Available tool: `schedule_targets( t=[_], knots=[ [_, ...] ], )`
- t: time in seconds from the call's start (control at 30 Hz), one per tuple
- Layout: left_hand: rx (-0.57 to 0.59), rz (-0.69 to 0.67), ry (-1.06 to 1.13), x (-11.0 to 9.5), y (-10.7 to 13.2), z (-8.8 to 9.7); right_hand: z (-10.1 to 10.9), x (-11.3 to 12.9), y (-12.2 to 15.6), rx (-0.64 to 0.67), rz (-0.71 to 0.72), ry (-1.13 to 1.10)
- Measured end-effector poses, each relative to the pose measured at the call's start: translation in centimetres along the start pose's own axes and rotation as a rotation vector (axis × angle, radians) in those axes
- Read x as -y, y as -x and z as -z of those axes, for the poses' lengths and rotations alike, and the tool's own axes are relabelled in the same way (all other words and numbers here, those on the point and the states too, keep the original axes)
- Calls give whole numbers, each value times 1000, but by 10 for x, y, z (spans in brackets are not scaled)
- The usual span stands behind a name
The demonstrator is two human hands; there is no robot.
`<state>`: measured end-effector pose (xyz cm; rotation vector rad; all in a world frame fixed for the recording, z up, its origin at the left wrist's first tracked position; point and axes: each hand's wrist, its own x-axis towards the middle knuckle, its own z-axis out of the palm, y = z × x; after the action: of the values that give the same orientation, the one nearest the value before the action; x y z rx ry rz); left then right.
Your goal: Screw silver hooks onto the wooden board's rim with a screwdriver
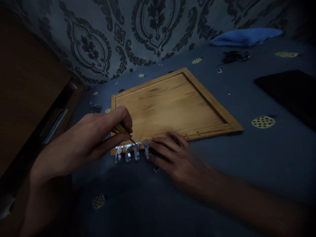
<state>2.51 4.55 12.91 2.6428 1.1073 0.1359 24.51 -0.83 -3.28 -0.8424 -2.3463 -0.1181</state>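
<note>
A framed wooden panel lies on the blue patterned sheet. Along its near edge sits a metal rail with several hooks, the hooks hanging over the edge. My left hand is closed around the yellow handle of a screwdriver, whose thin shaft slants down to the third hook from the left. My right hand lies stretched over the panel's near edge, its fingertips by the fourth hook. Whether more of the rail is under that hand I cannot tell. Small dark holes show in the panel's edge right of my fingers.
Behind the panel rises a patterned wall or backing. A blue cloth, a small dark object and a black flat item lie to the right. A grey coil is beyond my left hand. Wooden furniture stands at left.
</note>
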Motion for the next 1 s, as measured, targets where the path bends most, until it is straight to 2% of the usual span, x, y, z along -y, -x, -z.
schedule_targets(
  t=[0.1,0.43,0.63,0.77,0.83,0.93,1.0],
  knots=[
    [39,-43,-14,-1,1,1,-1,1,0,7,-8,-10],
    [21,-13,-39,-3,2,-1,1,0,0,2,8,-1],
    [-4,-48,-20,-3,0,-3,2,0,-1,11,-7,-11],
    [-2,-37,8,-3,3,1,2,0,-1,13,0,-29],
    [-58,-11,28,-4,7,8,2,0,0,34,-5,-40],
    [-235,34,74,-9,14,18,3,0,1,57,-4,-51],
    [-298,27,101,-16,19,22,4,0,2,61,-5,-48]
  ],
)
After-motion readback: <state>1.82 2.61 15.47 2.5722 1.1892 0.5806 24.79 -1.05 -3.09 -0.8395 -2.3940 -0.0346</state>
